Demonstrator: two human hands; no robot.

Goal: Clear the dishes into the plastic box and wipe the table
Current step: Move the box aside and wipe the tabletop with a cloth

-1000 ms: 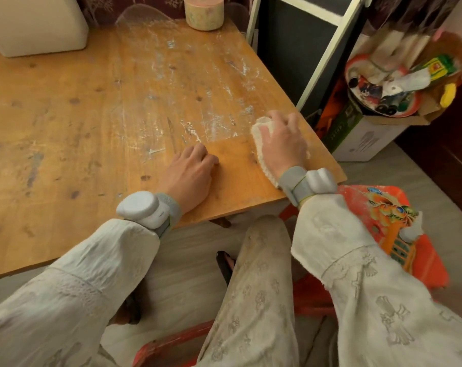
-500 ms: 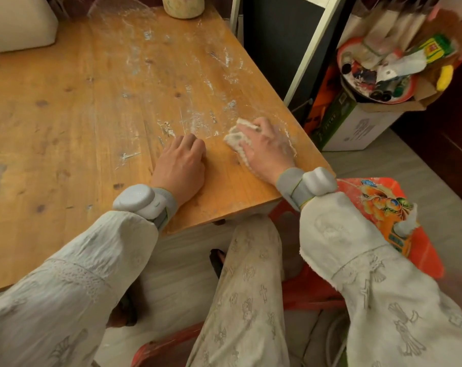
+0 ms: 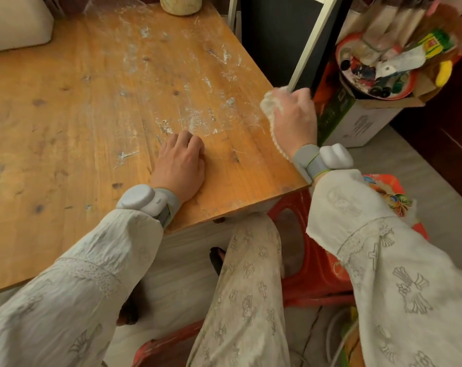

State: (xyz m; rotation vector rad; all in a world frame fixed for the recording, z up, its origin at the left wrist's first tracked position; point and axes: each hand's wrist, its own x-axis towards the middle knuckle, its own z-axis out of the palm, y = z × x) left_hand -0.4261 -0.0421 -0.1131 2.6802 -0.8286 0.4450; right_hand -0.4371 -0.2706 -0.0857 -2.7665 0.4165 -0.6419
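The wooden table (image 3: 79,107) fills the left and middle of the view, with white smears and scratches on its right half. My right hand (image 3: 294,119) grips a white cloth (image 3: 271,104) at the table's right edge; it looks blurred. My left hand (image 3: 181,165) rests on the table near the front right corner, fingers curled under, holding nothing. A white plastic box (image 3: 15,22) stands at the table's far left corner, cut by the frame.
A round beige container (image 3: 181,5) stands at the table's far edge. A dark panel with a white frame (image 3: 312,41) leans right of the table. A cardboard box (image 3: 357,120) stuffed with clutter sits on the floor. A red plastic stool (image 3: 312,274) is under me.
My right hand swept the cloth left toward my left hand, then out to the table's right edge. My left hand stayed put. The camera shifted slightly.
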